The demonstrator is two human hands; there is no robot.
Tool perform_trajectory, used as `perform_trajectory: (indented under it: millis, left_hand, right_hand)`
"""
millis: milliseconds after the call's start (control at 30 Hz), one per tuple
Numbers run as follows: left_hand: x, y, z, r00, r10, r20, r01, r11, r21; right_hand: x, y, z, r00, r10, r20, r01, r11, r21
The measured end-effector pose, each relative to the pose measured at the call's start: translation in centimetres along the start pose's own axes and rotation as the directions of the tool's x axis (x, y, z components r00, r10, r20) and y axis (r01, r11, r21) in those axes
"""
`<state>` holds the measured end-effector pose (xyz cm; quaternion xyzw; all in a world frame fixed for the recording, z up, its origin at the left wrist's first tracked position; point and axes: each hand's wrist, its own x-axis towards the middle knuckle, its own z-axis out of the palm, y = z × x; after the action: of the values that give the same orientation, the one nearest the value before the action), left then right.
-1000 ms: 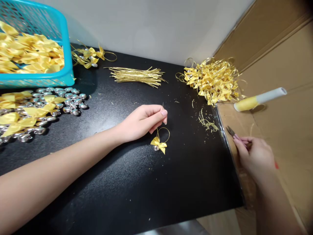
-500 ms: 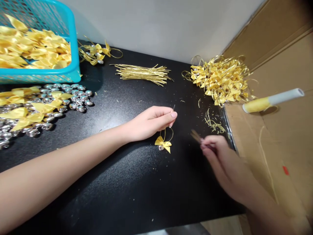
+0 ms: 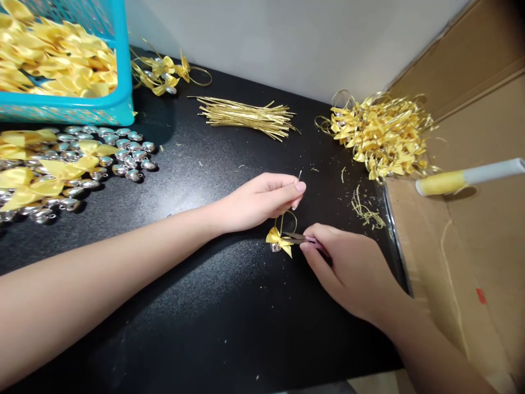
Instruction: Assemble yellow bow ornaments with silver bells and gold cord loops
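My left hand (image 3: 273, 198) is closed in a pinch on the gold cord of a bow ornament, with a short cord end poking up past the thumb. Below the fingers hang the cord loop, a yellow ribbon bow (image 3: 274, 236) and a silver bell-like bead (image 3: 275, 247). My right hand (image 3: 346, 262) grips small scissors (image 3: 314, 241) with pinkish handles. Their blades are parted a little and reach the right side of the bow; whether they touch it I cannot tell.
A turquoise basket (image 3: 123, 82) of yellow bows stands back left, with silver beads (image 3: 131, 156) before it. Gold cords (image 3: 250, 117) lie behind my hands. Finished-looking bow ornaments (image 3: 381, 134) are heaped back right near cord scraps (image 3: 365, 210), cardboard (image 3: 471, 262) and a tube (image 3: 471, 176).
My right hand has brought the scissors left, from beside the cord scraps to the bow. My left hand keeps its pinch on the cord. The whole view has shifted slightly.
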<state>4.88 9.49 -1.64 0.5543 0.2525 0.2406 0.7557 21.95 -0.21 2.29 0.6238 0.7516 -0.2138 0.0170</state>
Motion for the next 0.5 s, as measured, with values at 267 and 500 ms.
perform_trajectory:
  millis: [267, 500]
  left_hand:
    - [0.00, -0.06, -0.04, 1.000, 0.009, 0.001, -0.009, 1.000, 0.004]
    - [0.01, -0.01, -0.01, 1.000, 0.001, 0.000, -0.001, 1.000, 0.020]
  right_hand:
    - [0.43, 0.02, 0.13, 1.000, -0.018, -0.003, 0.018, 1.000, -0.001]
    - [0.49, 0.07, 0.27, 0.999, -0.027, -0.028, 0.026, 0.999, -0.028]
